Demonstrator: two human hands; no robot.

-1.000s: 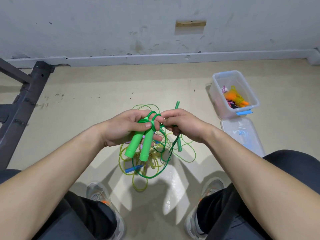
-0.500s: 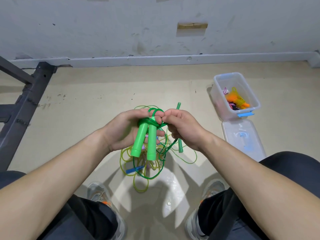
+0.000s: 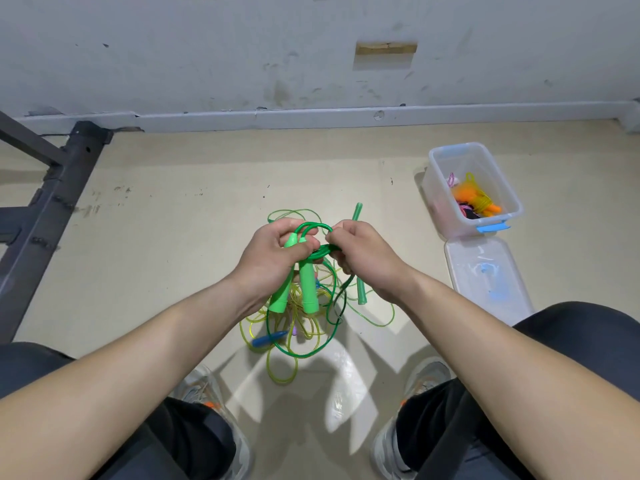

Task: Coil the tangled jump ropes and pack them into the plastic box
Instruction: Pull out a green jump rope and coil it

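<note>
My left hand [image 3: 273,261] grips the two bright green handles [image 3: 304,289] of a green jump rope, handles pointing down. My right hand [image 3: 363,258] pinches the dark green cord [image 3: 320,251] where it wraps around the handle tops. The rest of that cord hangs in loops to the floor. Under my hands lies a tangle of yellow-green ropes [image 3: 301,323], with a blue handle [image 3: 268,339] and a translucent green handle [image 3: 360,289]. The clear plastic box [image 3: 446,188] stands open at the right with coiled orange and yellow ropes [image 3: 476,199] inside.
The box's clear lid [image 3: 485,271] lies flat on the floor just in front of the box. A dark metal frame [image 3: 48,209] runs along the left. A grey wall and skirting stand at the back. My knees and shoes frame the bottom.
Both hands stayed together over the tangle. My right hand has carried the green cord around the handle tops, and the handles have swung to hang more upright.
</note>
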